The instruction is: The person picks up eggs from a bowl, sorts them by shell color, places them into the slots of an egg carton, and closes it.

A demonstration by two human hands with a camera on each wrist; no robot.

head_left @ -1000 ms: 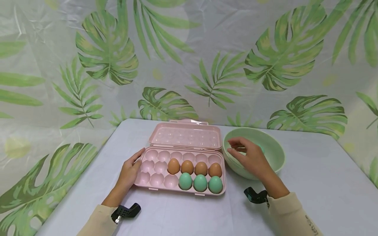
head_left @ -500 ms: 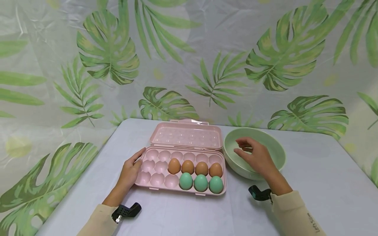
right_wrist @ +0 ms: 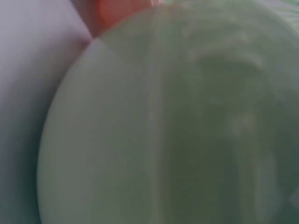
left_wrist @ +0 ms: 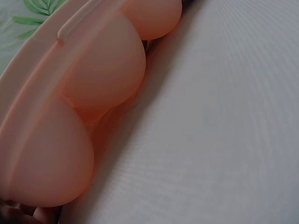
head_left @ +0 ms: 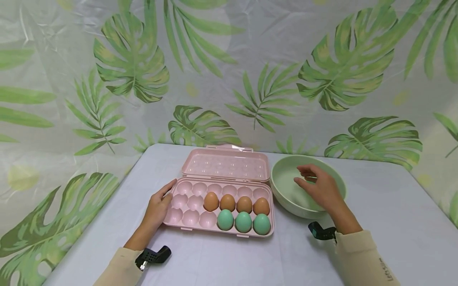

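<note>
A pink egg tray [head_left: 195, 203] with its lid [head_left: 225, 163] folded back lies on the table. Several brown eggs [head_left: 227, 202] sit in its middle row, and three green eggs [head_left: 243, 221] sit in the front row on the right. My left hand [head_left: 158, 204] grips the tray's left end. In the left wrist view, the undersides of the tray's cups [left_wrist: 103, 65] show, with fingertips [left_wrist: 16, 214] at the lower left. Above the pale green bowl [head_left: 286, 194] my right hand [head_left: 320, 188] hovers with loosely bent fingers and nothing visible between them. The hand hides part of the bowl's inside.
The bowl stands close against the tray's right side. A white cloth [head_left: 214, 258] covers the table. Behind hangs a leaf-patterned sheet [head_left: 264, 47]. Each wrist carries a black camera, the left [head_left: 154, 254] and the right [head_left: 322, 231].
My right hand has moved to the right over the bowl, away from the tray. A green patch visible in the bowl earlier is now out of sight. The left hand and tray stay put.
</note>
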